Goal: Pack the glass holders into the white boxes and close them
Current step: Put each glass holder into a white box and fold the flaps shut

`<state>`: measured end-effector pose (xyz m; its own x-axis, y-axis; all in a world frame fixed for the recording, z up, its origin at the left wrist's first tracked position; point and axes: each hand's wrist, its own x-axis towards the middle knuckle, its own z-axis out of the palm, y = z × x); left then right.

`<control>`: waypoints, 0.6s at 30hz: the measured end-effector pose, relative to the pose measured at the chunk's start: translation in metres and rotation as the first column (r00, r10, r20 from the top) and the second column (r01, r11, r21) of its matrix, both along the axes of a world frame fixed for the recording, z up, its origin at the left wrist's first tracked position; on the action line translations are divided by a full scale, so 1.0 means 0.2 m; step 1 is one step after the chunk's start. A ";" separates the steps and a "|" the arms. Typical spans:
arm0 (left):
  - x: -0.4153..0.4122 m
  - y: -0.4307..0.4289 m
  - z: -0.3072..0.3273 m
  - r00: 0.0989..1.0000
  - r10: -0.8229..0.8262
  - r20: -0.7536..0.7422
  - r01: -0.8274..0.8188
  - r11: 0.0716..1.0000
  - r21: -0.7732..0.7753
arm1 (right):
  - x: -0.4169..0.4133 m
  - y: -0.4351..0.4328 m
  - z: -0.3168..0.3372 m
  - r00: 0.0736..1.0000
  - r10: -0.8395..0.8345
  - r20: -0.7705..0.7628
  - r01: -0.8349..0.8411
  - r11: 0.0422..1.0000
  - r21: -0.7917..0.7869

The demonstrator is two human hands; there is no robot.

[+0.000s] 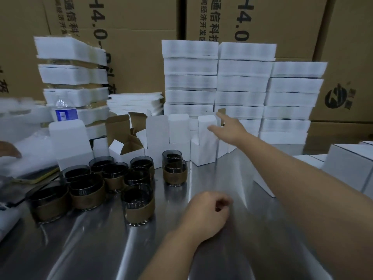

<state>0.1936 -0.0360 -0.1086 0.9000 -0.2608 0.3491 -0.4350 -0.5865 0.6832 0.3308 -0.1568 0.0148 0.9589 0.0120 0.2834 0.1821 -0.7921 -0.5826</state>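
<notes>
Currently we log the following on the steel table (252,229).

Glass holders (139,205): about a dozen dark glasses in brown sleeves, upright in a loose cluster at the near left, none boxed. A stacked pair (174,168) stands apart to the right, closest to the boxes. We judge the cluster is massed there so the left hand can reach it easily.

White boxes (157,136): a row of erected boxes across the far middle, lids raised and mouths open to receive a glass. The open box (204,146) at the right of the row sits under the reaching hand.

Right hand (228,128): stretched far across the table, fingers straight and spread apart, gripping nothing. Its fingertips overlap that box's lid flap, but we cannot tell whether they touch. We read this as a reach to draw the box nearer.

Left hand (210,211): resting on the table at the near centre, fingers curled into the palm, holding nothing we can see. It appears to be waiting its turn.

Closed boxes (347,164): at the right edge, probably finished stock set out of the working area.

Foam stacks (242,81): white layers piled at the far side against brown cartons (141,21).

Water bottle (64,112) and phone (34,176): at the left, beside the cluster.
</notes>
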 end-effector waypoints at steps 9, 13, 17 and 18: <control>0.02 0.01 -0.03 0.999 -0.007 -0.051 0.006 0.999 -0.039 | 0.26 0.13 0.06 0.988 0.057 -0.146 -0.028 0.981 0.190; 0.01 0.01 -0.02 0.999 -0.008 -0.046 0.006 0.999 -0.040 | 0.25 0.11 0.03 1.000 -0.013 -0.006 0.014 0.952 0.304; 0.01 0.01 0.00 0.998 0.001 -0.057 -0.004 0.999 -0.050 | 0.18 0.09 0.06 0.991 -0.077 0.108 0.043 0.957 0.287; 0.01 0.01 0.00 0.999 0.002 -0.052 -0.004 0.999 -0.049 | 0.15 0.07 0.07 0.987 -0.090 0.131 0.049 0.958 0.283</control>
